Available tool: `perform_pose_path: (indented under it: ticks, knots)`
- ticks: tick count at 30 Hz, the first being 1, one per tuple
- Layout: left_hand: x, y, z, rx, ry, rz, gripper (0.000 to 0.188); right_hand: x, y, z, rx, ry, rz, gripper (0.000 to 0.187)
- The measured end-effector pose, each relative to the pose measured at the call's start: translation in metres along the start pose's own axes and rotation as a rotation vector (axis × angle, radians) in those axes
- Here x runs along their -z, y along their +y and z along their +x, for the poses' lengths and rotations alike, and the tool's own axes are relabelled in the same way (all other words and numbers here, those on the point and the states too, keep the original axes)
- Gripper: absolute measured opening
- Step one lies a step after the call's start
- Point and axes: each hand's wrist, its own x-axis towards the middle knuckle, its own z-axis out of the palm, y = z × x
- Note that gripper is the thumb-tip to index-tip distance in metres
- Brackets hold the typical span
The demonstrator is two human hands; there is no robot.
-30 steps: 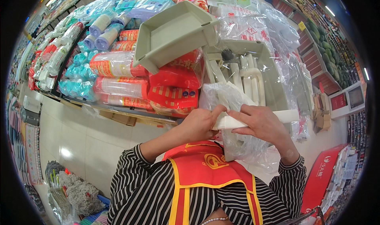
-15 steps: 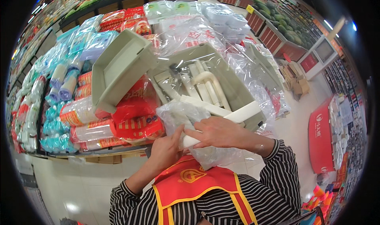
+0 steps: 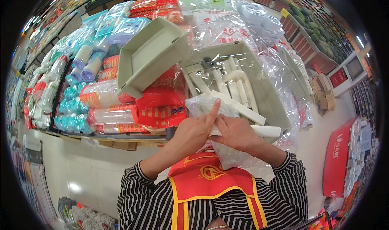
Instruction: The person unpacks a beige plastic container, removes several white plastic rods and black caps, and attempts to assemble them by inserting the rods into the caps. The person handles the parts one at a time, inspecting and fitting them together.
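Observation:
A white plastic tube (image 3: 265, 131) lies crosswise in front of me, its right end sticking out past my right hand. My right hand (image 3: 237, 133) is closed around it. My left hand (image 3: 192, 133) is closed at the tube's left end, index finger stretched forward, its other fingers partly hidden. Crumpled clear plastic bag (image 3: 231, 155) hangs below my hands, and more of it bunches up ahead of them. Just beyond stands an open grey-green bin (image 3: 267, 96) holding several white pipe pieces (image 3: 239, 86). A flat white strip (image 3: 243, 110) lies slanted across its near side.
Left of the bin, a second grey-green tray (image 3: 150, 56) rests tilted on red packages (image 3: 162, 108). Wrapped cup stacks (image 3: 107, 94) and teal packs (image 3: 75, 112) cover the display's left. Clear bags (image 3: 227, 29) lie behind. A red display stand (image 3: 336, 157) stands on the right.
The view has shifted, so the display sits further right. My left index finger now points forward. The tube has turned closer to level, with its right end showing beside my right hand.

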Motion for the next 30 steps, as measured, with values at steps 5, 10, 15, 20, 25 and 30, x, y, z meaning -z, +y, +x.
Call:
perform_pose_path:
  ticks: [5,10,15,20,25,30]
  knots:
    - [0.010,0.000,0.008,-0.061,-0.030,0.000,0.096,-0.004,0.006,-0.001,0.064,0.130,-0.078,0.051]
    - [0.013,0.000,0.015,-0.041,-0.101,-0.038,0.095,-0.005,0.007,-0.001,0.078,0.149,-0.091,0.053]
    - [-0.001,-0.004,0.019,-0.191,0.341,0.029,0.079,0.004,0.006,0.000,-0.077,0.155,-0.010,0.049]
    - [-0.026,0.004,-0.012,-0.455,0.705,-0.009,0.062,0.007,0.022,-0.001,-0.235,0.336,0.091,0.044]
    - [-0.059,0.005,-0.020,-0.097,0.270,-0.834,0.064,0.020,0.017,-0.001,-0.190,0.440,0.138,0.044]
    - [-0.061,0.006,0.003,0.030,0.414,-1.972,0.068,0.030,-0.005,0.006,-0.100,0.410,0.147,0.042]
